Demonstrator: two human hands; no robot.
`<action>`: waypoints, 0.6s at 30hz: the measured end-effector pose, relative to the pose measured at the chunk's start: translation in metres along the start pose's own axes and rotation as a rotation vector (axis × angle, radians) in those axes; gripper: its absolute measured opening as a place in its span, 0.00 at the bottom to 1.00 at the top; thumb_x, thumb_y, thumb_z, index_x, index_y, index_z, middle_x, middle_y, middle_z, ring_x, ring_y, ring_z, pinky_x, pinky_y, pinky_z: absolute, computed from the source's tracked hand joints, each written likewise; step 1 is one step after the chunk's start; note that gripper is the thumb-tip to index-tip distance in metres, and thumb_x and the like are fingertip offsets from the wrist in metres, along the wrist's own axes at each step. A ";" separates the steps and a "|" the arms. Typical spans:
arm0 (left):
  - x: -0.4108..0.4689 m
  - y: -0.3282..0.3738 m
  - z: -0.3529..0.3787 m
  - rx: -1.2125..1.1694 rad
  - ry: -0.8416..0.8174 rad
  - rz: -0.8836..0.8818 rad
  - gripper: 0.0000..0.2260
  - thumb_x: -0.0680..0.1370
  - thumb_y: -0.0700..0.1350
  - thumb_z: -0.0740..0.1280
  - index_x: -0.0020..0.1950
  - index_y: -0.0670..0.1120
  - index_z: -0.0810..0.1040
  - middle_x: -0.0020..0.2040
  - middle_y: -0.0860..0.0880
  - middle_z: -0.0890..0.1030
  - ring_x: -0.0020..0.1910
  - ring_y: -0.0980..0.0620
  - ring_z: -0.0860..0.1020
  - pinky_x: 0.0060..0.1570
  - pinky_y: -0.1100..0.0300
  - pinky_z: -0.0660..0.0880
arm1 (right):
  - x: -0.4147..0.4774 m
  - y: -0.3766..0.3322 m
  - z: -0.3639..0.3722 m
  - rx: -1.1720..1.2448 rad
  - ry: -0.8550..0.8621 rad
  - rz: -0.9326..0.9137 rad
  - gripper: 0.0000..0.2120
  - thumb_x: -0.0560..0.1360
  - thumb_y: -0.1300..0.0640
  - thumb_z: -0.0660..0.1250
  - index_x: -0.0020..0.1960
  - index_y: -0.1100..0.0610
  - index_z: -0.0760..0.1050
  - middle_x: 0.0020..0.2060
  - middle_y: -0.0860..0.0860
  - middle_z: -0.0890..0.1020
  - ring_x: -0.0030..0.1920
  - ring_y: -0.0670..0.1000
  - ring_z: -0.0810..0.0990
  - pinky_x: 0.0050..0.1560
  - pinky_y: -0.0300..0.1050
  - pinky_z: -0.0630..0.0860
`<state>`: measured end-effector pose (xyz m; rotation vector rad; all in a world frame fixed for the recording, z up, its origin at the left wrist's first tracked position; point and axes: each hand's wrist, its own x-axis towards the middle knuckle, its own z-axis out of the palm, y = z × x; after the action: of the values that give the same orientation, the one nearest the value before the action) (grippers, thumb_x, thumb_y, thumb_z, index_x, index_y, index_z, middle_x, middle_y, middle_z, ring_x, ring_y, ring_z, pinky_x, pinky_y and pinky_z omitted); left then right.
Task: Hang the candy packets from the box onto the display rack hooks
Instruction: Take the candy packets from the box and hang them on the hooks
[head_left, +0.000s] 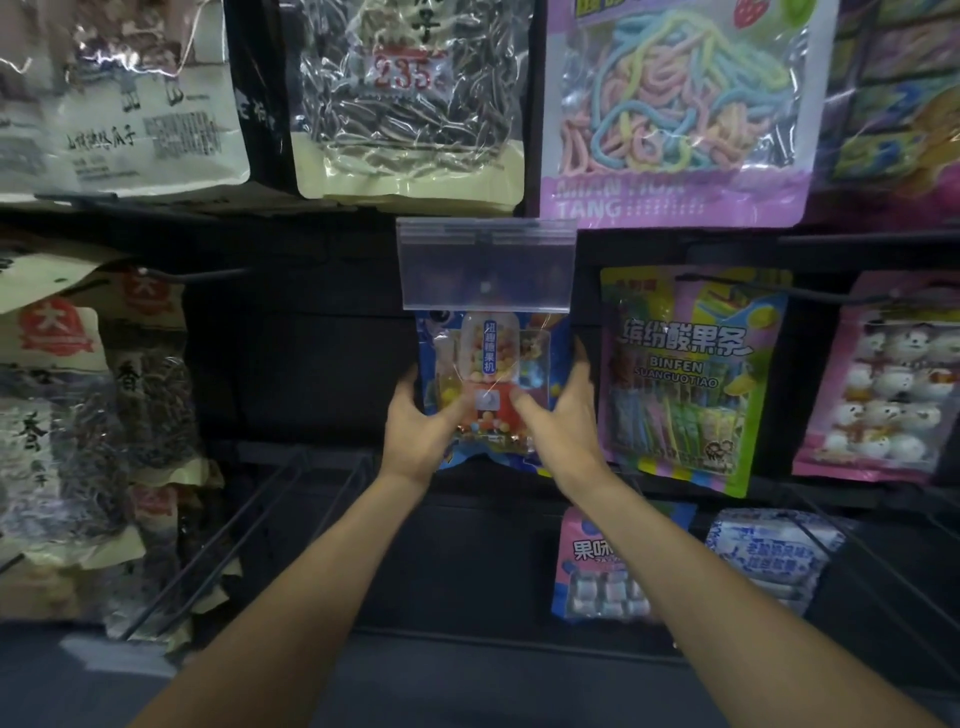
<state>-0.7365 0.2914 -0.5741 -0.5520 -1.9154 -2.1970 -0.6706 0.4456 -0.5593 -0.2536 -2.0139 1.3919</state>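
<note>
A blue candy packet (491, 364) with a gumball-machine picture sits upright in the middle of the dark display rack (311, 353). Both my hands hold it. My left hand (418, 421) grips its left edge, thumb on the front. My right hand (563, 415) grips the right edge, thumb on the front and fingers behind. The packet's top is hidden behind a clear plastic price-tag holder (485, 265) at the end of a hook, so I cannot tell whether it hangs on the hook. The box is out of view.
Sunflower-seed bags (405, 104) and a purple gummy bag (675, 114) hang above. A green-and-pink sour-strip packet (685, 379) and a pink marshmallow packet (888, 379) hang to the right. More seed bags (83, 415) fill the left. Bare wire hooks (249, 530) jut out lower left.
</note>
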 end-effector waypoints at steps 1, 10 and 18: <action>-0.001 0.001 -0.001 0.014 -0.002 -0.017 0.33 0.71 0.48 0.83 0.73 0.45 0.74 0.60 0.50 0.85 0.57 0.52 0.85 0.57 0.51 0.83 | 0.001 0.000 -0.001 -0.022 -0.001 0.015 0.47 0.78 0.47 0.74 0.86 0.48 0.47 0.80 0.53 0.62 0.78 0.54 0.68 0.72 0.47 0.67; -0.022 0.023 -0.006 0.327 0.017 -0.118 0.49 0.66 0.55 0.84 0.80 0.44 0.64 0.71 0.44 0.77 0.69 0.44 0.77 0.68 0.45 0.76 | -0.018 -0.017 -0.021 -0.167 -0.055 0.072 0.48 0.80 0.51 0.73 0.86 0.52 0.43 0.82 0.56 0.59 0.80 0.57 0.63 0.75 0.49 0.64; -0.089 0.059 -0.033 0.642 -0.221 -0.010 0.24 0.73 0.56 0.77 0.67 0.59 0.76 0.60 0.56 0.82 0.56 0.59 0.82 0.58 0.49 0.82 | -0.082 -0.044 -0.066 -0.572 -0.259 -0.098 0.38 0.81 0.40 0.67 0.85 0.48 0.55 0.83 0.53 0.55 0.83 0.55 0.55 0.79 0.50 0.60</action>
<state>-0.6383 0.2400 -0.5575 -0.6753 -2.5596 -1.4263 -0.5583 0.4359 -0.5401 -0.2243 -2.5760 0.7916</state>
